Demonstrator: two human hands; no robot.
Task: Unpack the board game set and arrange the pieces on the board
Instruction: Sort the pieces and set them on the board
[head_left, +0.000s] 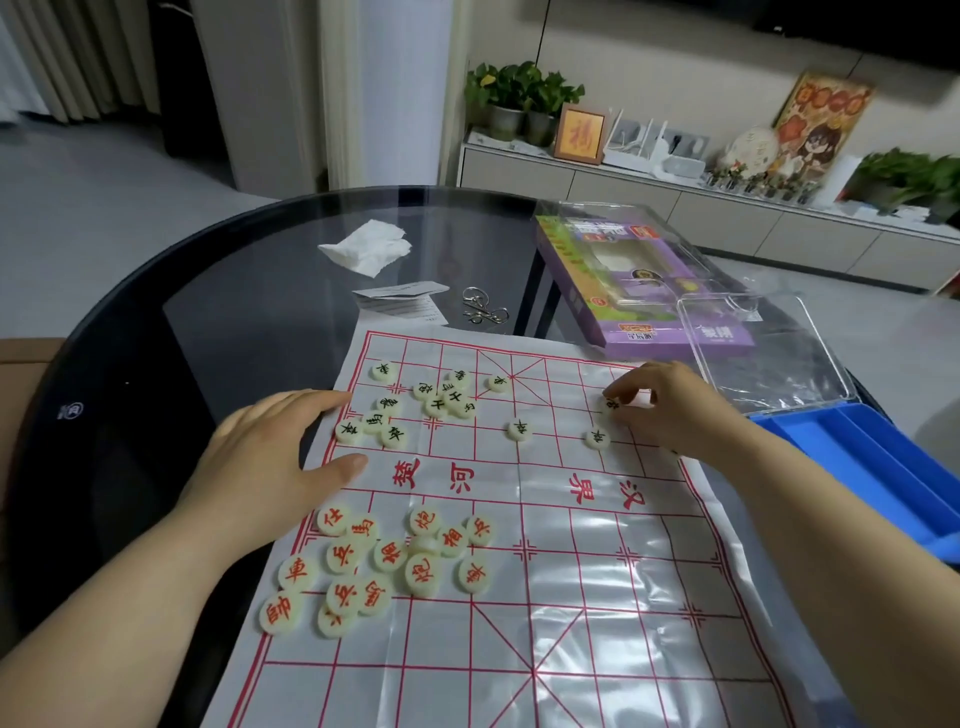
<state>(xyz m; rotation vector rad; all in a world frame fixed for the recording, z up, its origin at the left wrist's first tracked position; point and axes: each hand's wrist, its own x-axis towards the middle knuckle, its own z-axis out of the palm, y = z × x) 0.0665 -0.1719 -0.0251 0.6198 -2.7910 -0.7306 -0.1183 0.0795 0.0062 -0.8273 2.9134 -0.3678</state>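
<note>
My right hand (670, 410) pinches a black-lettered disc (611, 404) between thumb and fingertips, w/ the piece touching the board sheet (597, 597) near its far right edge. Left hand (270, 457) lies flat at the sheet's left border, fingers pressed together, thumb apart, holding nothing. Black pieces (441, 397) sit scattered on the sheet's far half; red pieces (384, 561) cluster on its near-left. Beyond the sheet: purple box (597, 270), clear lid (763, 343); at its right, blue tray (883, 457). All on a dark glass table (208, 291).
</note>
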